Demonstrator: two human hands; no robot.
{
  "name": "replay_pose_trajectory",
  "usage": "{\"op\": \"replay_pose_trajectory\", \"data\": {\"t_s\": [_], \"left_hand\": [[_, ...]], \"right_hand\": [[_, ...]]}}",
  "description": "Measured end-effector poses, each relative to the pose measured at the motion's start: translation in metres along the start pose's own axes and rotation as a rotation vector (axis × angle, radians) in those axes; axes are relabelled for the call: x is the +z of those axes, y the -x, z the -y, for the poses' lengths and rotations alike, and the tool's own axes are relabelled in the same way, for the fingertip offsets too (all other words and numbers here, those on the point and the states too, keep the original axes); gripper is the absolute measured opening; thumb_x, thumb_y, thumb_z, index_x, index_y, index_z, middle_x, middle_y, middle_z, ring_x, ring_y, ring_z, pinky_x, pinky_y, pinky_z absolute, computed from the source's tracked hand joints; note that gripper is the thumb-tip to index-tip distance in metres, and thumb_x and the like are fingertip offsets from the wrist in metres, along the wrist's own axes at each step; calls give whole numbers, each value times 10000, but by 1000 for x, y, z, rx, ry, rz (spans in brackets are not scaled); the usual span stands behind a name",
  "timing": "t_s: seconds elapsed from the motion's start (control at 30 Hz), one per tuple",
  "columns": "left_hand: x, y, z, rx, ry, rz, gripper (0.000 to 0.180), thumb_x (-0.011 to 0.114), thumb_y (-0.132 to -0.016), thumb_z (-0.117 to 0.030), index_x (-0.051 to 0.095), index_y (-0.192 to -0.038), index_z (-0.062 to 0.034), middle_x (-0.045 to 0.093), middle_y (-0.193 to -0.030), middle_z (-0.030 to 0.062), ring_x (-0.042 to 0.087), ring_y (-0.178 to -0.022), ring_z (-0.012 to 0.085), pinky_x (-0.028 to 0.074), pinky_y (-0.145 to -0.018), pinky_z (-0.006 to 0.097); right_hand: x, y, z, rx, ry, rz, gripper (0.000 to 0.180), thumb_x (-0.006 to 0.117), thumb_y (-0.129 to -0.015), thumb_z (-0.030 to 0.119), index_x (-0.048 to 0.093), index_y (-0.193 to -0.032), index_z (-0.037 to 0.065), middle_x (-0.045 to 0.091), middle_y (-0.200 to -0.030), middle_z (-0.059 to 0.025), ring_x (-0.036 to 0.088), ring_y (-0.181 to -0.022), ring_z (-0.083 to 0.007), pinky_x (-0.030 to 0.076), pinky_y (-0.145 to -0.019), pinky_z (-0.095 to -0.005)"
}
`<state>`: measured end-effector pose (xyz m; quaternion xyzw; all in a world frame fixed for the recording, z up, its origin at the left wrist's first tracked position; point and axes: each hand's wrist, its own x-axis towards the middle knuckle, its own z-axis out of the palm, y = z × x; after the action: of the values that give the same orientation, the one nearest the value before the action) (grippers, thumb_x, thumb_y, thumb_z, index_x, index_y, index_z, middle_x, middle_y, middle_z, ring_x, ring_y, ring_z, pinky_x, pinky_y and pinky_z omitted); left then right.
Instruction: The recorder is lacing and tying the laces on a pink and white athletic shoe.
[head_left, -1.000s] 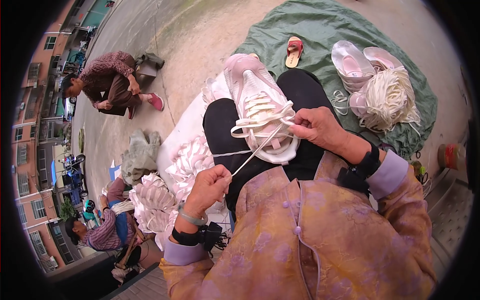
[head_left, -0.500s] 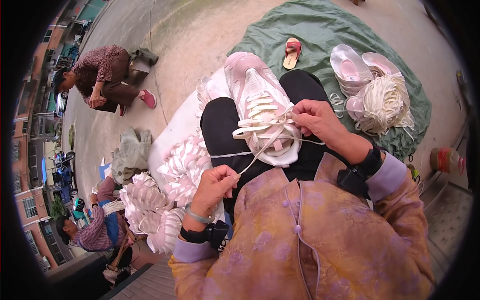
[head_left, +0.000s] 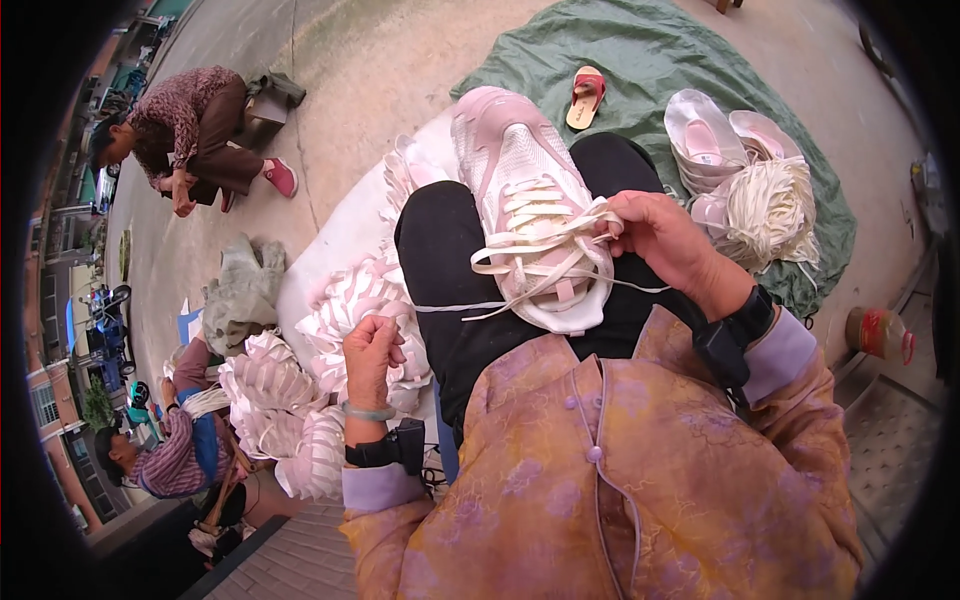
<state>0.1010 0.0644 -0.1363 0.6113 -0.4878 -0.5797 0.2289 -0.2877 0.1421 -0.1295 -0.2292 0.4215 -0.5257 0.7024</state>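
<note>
A pink and white sneaker point(head_left: 530, 180) rests across my lap between my knees, its toe pointing away from me. White shoelace point(head_left: 535, 248) crosses its eyelets, with a loop and a loose end hanging at the left. My right hand point(head_left: 660, 235) is closed at the shoe's right side, pinching the lace. My left hand point(head_left: 372, 352) is raised left of the shoe, apart from it, fingers curled in with nothing seen in them. Behind it lies a heap of laced pink and white shoe uppers point(head_left: 345, 310).
On the green tarp point(head_left: 640, 60) lie a red slipper point(head_left: 586, 97), unlaced uppers point(head_left: 700, 130) and a bundle of white laces point(head_left: 770, 210). Two people point(head_left: 185, 130) sit bent over at the left. A clear container with red point(head_left: 880, 332) stands at the right.
My left hand has let go of the lace end and moved left and slightly up. The lace end now lies slack by the shoe's heel. My right hand still pinches the lace, slightly farther right.
</note>
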Motion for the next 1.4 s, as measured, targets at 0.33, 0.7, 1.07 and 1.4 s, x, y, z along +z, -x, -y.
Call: {"op": "replay_pose_trajectory", "data": {"t_s": [0.33,0.7,1.07,1.4], "left_hand": [[-48,-22,94,-280,-7,-305,141,570,-836,-166,570,-753,-53,560,-611,37,503,-423,95,368,-365,216],[2,-87,165,-127,-433,-187,323,641,-708,-331,597,-737,-12,628,-710,150,611,-728,288,464,-681,400],[59,-148,195,-221,-495,-1,389,534,-777,-314,642,-995,-9,621,-982,259,583,-966,417,450,-877,443],[65,-150,199,-353,-258,86,320,533,-796,-259,662,-861,26,642,-820,246,635,-810,366,501,-747,406]], "right_hand": [[1,3,-2,-36,-105,-91,205,507,-895,174,546,-1005,6,578,-779,-37,548,-682,-111,483,-649,-280],[18,26,10,88,720,-161,260,545,-738,76,544,-990,11,553,-793,3,499,-682,-56,414,-615,-185],[23,29,-4,-24,830,-187,461,651,-843,274,456,-1175,20,558,-996,-24,517,-877,-103,408,-786,-238],[16,32,0,6,920,-224,463,578,-874,214,410,-1259,20,542,-1123,-81,530,-987,-158,407,-873,-289]]}}
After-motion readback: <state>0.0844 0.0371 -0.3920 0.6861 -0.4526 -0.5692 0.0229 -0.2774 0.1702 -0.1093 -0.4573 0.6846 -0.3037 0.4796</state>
